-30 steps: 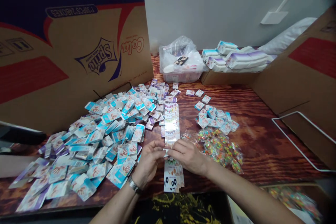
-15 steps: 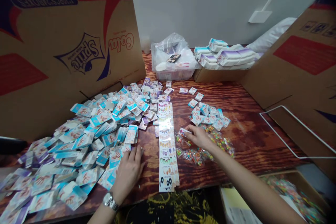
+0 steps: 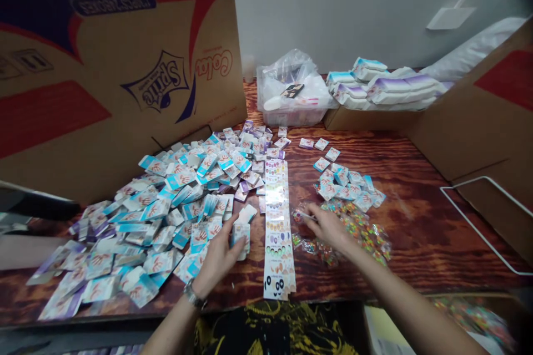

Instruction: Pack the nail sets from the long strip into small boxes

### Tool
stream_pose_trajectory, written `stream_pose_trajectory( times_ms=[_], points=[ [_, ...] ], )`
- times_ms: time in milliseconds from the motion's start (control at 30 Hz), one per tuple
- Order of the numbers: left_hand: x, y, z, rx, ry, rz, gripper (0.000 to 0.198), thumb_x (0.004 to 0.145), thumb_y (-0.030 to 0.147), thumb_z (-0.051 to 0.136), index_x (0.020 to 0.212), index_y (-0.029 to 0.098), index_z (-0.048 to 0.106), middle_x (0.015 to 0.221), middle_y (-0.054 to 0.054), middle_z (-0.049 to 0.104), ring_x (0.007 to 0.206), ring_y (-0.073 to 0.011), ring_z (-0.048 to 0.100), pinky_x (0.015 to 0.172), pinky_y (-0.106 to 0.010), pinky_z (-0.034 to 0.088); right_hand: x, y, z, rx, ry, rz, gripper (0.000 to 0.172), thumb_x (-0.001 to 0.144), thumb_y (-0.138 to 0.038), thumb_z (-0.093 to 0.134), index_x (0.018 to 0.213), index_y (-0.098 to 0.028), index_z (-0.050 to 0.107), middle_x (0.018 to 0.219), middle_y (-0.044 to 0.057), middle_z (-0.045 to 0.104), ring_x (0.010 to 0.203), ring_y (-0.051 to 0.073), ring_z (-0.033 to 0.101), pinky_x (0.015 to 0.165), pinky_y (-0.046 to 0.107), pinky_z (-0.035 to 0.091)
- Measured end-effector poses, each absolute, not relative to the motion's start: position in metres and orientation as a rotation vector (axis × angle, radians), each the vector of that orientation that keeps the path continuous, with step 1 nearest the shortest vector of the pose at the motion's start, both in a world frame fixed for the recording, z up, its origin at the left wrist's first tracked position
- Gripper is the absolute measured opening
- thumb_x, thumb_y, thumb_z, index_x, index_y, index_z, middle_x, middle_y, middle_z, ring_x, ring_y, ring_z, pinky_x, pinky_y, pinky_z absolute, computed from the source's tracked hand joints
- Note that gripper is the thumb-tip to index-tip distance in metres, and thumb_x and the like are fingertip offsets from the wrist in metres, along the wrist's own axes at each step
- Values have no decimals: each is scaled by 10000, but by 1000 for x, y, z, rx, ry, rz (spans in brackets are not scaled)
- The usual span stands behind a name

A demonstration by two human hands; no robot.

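My left hand (image 3: 220, 252), a watch on its wrist, is closed round a small white-and-blue cardboard box (image 3: 241, 234) with its flap up. A large heap of similar boxes (image 3: 154, 211) with hand pictures lies to its left. My right hand (image 3: 328, 227) pinches a small folded sticker sheet (image 3: 306, 215), blurred and mostly hidden by the fingers. Beneath and beside that hand lie clear packets of colourful little pieces (image 3: 366, 233). Between my hands runs a long overlapping row of sticker sheets (image 3: 275, 249). Behind the packets is a smaller group of boxes (image 3: 350, 188).
Large cardboard cartons stand at the left (image 3: 125, 100) and right (image 3: 478, 122). A plastic-covered tub (image 3: 291, 108) and a carton of wrapped packs (image 3: 387, 91) are at the back. A white wire frame (image 3: 478, 227) leans at right. Another person's arm (image 3: 29, 252) reaches in at left.
My left hand has come away from the heap with a box, moving toward the sticker row. My right hand stays near the packets, its pinched sheet lowered among them. The camera view has turned left.
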State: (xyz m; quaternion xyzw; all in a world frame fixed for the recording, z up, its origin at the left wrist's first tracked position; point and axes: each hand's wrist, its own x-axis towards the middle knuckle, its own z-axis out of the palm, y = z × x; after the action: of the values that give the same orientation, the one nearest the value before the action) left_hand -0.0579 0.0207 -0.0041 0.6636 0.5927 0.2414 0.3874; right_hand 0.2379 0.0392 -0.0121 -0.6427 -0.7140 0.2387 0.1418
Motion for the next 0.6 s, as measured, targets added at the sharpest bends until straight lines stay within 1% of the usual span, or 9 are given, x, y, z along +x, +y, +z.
stream_pose_trajectory(
  times_ms=[33, 67, 167, 233, 300, 400, 500, 600],
  points=[
    [-55, 23, 1, 1510, 1411, 688, 526, 816, 355, 550, 1303, 200, 424, 1165, -90, 597, 973, -234, 595, 800, -339, 476, 239, 39, -4, -1819, -2011, 699, 129, 886, -295, 463, 816, -203, 521, 720, 10, 592, 619, 149, 532, 568, 241, 338],
    [-52, 24, 6, 1327, 1329, 750, 509, 800, 367, 573, 1267, 201, 458, 1131, -80, 611, 942, -220, 603, 784, -328, 482, 238, 39, 5, -1771, -1951, 722, 141, 893, -315, 458, 830, -206, 520, 693, -4, 587, 586, 138, 519, 551, 237, 339],
    [-40, 25, 15, 867, 1167, 844, 502, 739, 361, 658, 1182, 189, 496, 918, -37, 643, 747, -160, 614, 688, -295, 495, 223, 33, 34, -1558, -1830, 873, 161, 899, -349, 470, 868, -204, 534, 706, -9, 586, 561, 119, 503, 514, 224, 357],
    [-31, 24, 18, 686, 1127, 882, 516, 689, 326, 718, 1136, 183, 504, 821, -8, 631, 661, -132, 601, 638, -272, 490, 204, 26, 48, -1407, -1847, 967, 162, 904, -343, 478, 871, -198, 543, 722, -2, 590, 589, 118, 520, 519, 220, 381],
    [-24, 23, 20, 588, 1102, 905, 522, 650, 286, 754, 1104, 178, 520, 809, -7, 634, 651, -125, 605, 628, -254, 483, 186, 18, 55, -1265, -1941, 961, 138, 909, -310, 485, 871, -196, 553, 756, 6, 608, 658, 123, 548, 579, 224, 416],
    [-19, 22, 24, 493, 1050, 893, 513, 639, 240, 757, 1103, 165, 552, 828, -22, 650, 665, -118, 607, 629, -235, 478, 168, 10, 53, -1106, -2200, 714, 121, 921, -247, 472, 890, -191, 574, 793, 27, 632, 750, 147, 557, 662, 252, 432],
    [-24, 20, 27, 450, 983, 870, 514, 659, 192, 730, 1143, 158, 559, 850, -34, 655, 696, -115, 603, 656, -241, 487, 166, 11, 44, -1051, -2417, 356, 140, 921, -179, 456, 897, -183, 594, 757, 38, 635, 740, 164, 540, 653, 264, 419],
    [-32, 17, 28, 518, 922, 828, 573, 682, 178, 719, 1220, 182, 520, 967, -55, 649, 778, -123, 608, 744, -270, 491, 172, 15, 42, -1045, -2511, 126, 143, 910, -146, 468, 894, -180, 606, 741, 36, 639, 716, 165, 533, 629, 267, 403]
  ],
)
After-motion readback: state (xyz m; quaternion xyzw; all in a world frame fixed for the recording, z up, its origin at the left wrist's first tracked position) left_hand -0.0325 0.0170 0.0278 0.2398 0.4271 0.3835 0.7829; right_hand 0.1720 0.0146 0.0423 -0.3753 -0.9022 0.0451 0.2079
